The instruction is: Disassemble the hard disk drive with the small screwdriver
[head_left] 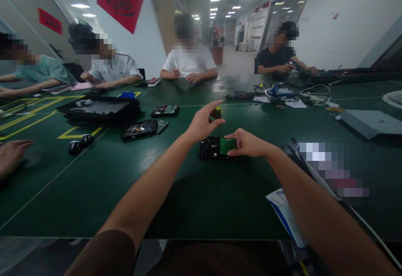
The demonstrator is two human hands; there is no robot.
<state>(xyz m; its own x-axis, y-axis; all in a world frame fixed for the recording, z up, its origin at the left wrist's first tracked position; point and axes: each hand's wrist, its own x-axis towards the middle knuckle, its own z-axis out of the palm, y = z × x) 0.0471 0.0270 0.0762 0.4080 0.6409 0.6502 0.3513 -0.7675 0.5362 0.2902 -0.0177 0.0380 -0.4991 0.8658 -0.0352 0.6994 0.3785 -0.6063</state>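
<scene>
A hard drive [207, 148] lies on the green table in front of me, its black underside up. On its right part is a green circuit board [226, 145]. My right hand [248, 143] grips this board, with index finger and thumb at opposite edges. Above the drive stands a screwdriver [219, 112] with a yellow and black handle, its thin shaft pointing down at the drive. My left hand [204, 121] is around the handle, index finger and thumb stretched past it. The remaining left fingers are mostly hidden.
Left of centre lie another opened drive [140, 130], a loose circuit board [162, 126] and a further drive [165, 110]. A black tray [100, 108] stands behind. Cables [279, 94] and a grey metal case [372, 123] are right. Several people sit around; another person's hand [14, 154] rests left.
</scene>
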